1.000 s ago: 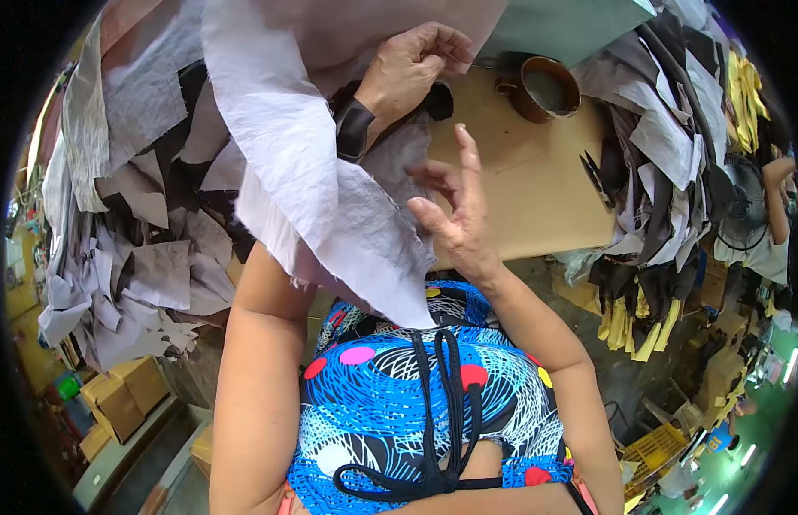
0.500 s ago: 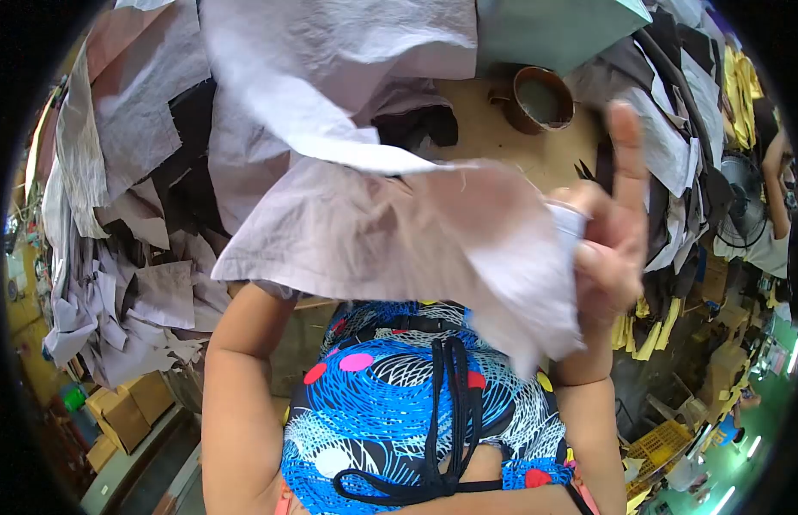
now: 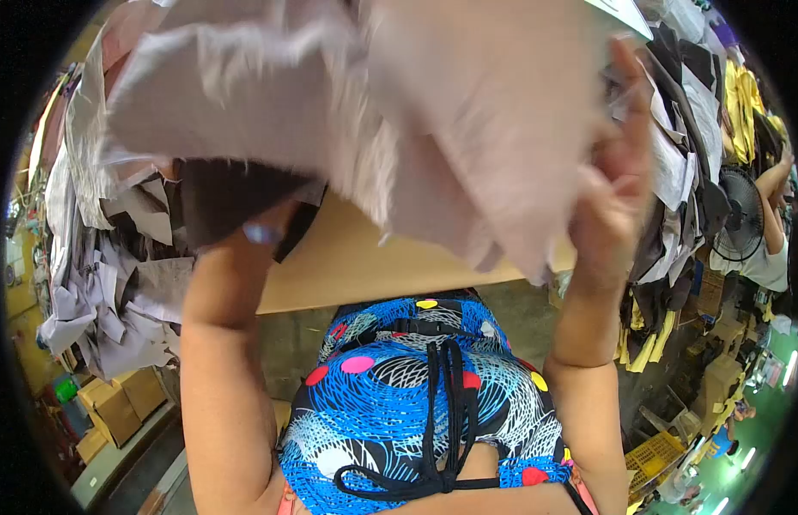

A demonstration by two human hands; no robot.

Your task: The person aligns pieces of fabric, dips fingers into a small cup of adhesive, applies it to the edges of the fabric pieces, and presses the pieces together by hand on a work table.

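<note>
A large light grey-mauve cloth (image 3: 485, 112) is spread in the air over the tan table (image 3: 356, 257), blurred by motion. At its right edge is my right hand (image 3: 618, 172), the index finger pointing up and the other fingers bent in against the cloth. The cloth covers my left hand; only my forearm shows below it, beside a dark brown piece of fabric (image 3: 231, 197).
Grey and dark scraps (image 3: 107, 292) hang at the left, above cardboard boxes (image 3: 115, 408). More fabric (image 3: 673, 197) is heaped at the right, near a black fan (image 3: 740, 215) and another person's arm (image 3: 772, 184). A yellow crate (image 3: 655, 455) stands lower right.
The cloth has risen and spread upward and leftward, hiding the cup. My right hand has moved up and right from its place a second ago; my left forearm has shifted left.
</note>
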